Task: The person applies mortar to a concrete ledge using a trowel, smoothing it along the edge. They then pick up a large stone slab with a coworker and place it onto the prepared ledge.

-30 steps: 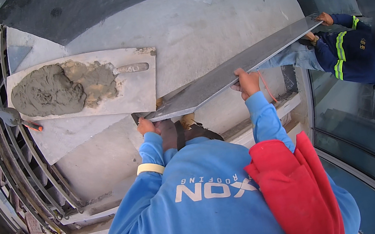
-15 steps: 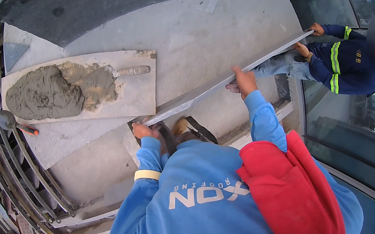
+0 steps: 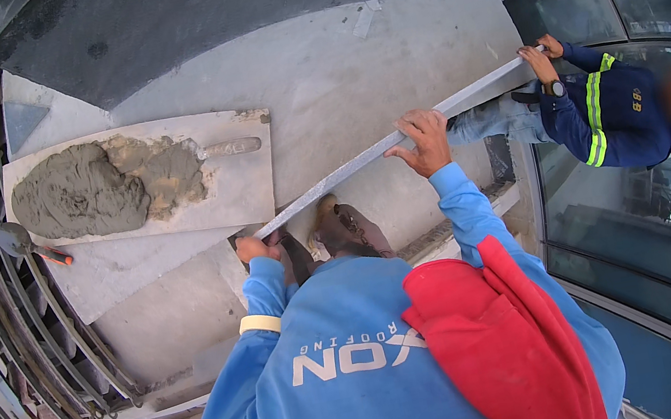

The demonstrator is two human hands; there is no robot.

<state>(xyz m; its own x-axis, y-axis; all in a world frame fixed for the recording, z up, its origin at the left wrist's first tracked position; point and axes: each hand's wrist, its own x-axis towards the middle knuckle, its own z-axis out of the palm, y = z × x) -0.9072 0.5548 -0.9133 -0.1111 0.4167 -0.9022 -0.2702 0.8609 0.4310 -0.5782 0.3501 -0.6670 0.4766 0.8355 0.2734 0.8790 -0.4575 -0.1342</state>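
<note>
A long, thin grey slab (image 3: 330,176) slants from lower left to upper right, held on edge. My left hand (image 3: 258,248) is closed on its near left end. Farther along, my right hand (image 3: 424,140) holds the slab's upper edge, fingers over it and thumb spread toward the left. At the far right end, a co-worker in a dark blue jacket with reflective bands (image 3: 597,114) grips the slab with both hands. My shoes (image 3: 348,230) show just below the slab.
On the left, a pale board (image 3: 247,191) carries wet grey mortar (image 3: 81,193) and a tool's handle (image 3: 230,147). A trowel (image 3: 16,241) lies by metal bars (image 3: 5,295). Dark panelling (image 3: 246,10) rises ahead; glass (image 3: 629,247) stands at the right.
The slab has tipped more upright, its top edge now facing me. My right hand has shifted its grip, thumb now spread out. The co-worker's hands have moved closer together on the end.
</note>
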